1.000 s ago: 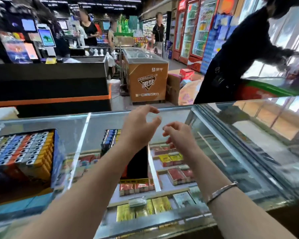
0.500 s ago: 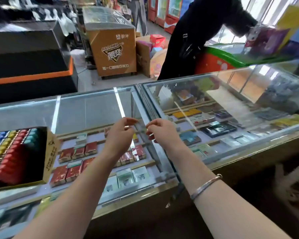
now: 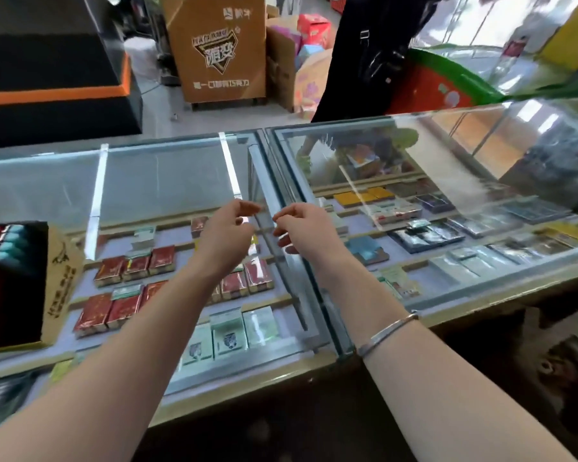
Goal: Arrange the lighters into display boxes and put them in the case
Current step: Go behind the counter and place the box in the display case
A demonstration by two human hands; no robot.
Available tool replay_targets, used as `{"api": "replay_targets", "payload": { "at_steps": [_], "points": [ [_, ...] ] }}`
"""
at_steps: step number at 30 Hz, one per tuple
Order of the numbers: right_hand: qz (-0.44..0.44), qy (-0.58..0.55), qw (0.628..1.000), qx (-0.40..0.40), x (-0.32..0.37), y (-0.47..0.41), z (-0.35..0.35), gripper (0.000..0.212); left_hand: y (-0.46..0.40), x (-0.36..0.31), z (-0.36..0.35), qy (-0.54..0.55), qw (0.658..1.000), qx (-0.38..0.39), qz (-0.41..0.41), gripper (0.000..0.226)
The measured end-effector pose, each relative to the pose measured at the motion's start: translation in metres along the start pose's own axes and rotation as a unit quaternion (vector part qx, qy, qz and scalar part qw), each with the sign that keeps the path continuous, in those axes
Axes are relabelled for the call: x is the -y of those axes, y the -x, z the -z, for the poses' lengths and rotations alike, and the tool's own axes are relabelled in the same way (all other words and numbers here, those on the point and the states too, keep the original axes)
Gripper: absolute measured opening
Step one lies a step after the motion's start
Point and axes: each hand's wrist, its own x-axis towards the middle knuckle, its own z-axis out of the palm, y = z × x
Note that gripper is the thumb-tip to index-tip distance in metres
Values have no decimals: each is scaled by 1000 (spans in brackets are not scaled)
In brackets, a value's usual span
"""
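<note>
A display box (image 3: 57, 281) filled with red and teal lighters (image 3: 0, 241) stands on the glass case (image 3: 167, 175) at the far left. My left hand (image 3: 224, 235) and my right hand (image 3: 301, 225) hover side by side above the case's middle, over the metal seam between two glass panes. Both hands have loosely curled fingers and hold nothing. A silver bracelet (image 3: 387, 331) circles my right wrist.
Cigarette packs (image 3: 134, 265) lie in rows under the glass. A second glass case (image 3: 447, 155) continues to the right. Beyond the counter stand an orange cardboard-clad freezer (image 3: 217, 48), a black counter (image 3: 54, 71) and a person in black (image 3: 374, 51).
The view has swung down and to the right, so the lighter box now sits at the left edge. Both hands stayed close together over the case's seam, empty throughout.
</note>
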Motion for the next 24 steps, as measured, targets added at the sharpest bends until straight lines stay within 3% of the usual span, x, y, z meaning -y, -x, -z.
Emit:
{"api": "replay_targets", "payload": {
  "at_steps": [3,11,14,20,24],
  "points": [
    [-17,-42,999,-2,-2,-14,-19,19,-5,10,11,-50,999,11,-2,30],
    [2,-19,996,82,-10,-21,-68,21,13,47,49,-41,995,-92,28,18],
    [13,-29,989,147,-12,-9,-81,22,37,54,58,-14,987,-153,55,18],
    [78,-23,942,326,-20,52,-101,17,139,63,58,48,936,-332,107,21],
    [110,-11,888,447,-33,113,-126,18,221,84,48,110,869,-451,173,20]
  ]
}}
